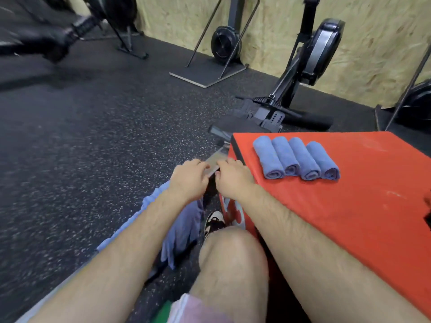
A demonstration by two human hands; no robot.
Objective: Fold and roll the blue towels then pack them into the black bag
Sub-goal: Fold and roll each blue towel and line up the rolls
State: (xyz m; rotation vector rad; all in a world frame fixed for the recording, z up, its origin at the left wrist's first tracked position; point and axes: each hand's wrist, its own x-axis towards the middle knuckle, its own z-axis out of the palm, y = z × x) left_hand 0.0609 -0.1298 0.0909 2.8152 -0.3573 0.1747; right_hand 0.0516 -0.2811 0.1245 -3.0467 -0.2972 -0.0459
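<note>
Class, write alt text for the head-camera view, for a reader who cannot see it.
Four rolled blue towels lie side by side on a red box. A person's left hand and right hand are close together beside it, a loose blue towel hanging under the left forearm.

Black rubber floor [93,136] flecked with white runs back to a chipboard wall [275,26]. A rowing machine [321,50] stored upright and a flywheel machine [225,44] stand against it. A red plyo box [361,206] sits at near right.
</note>
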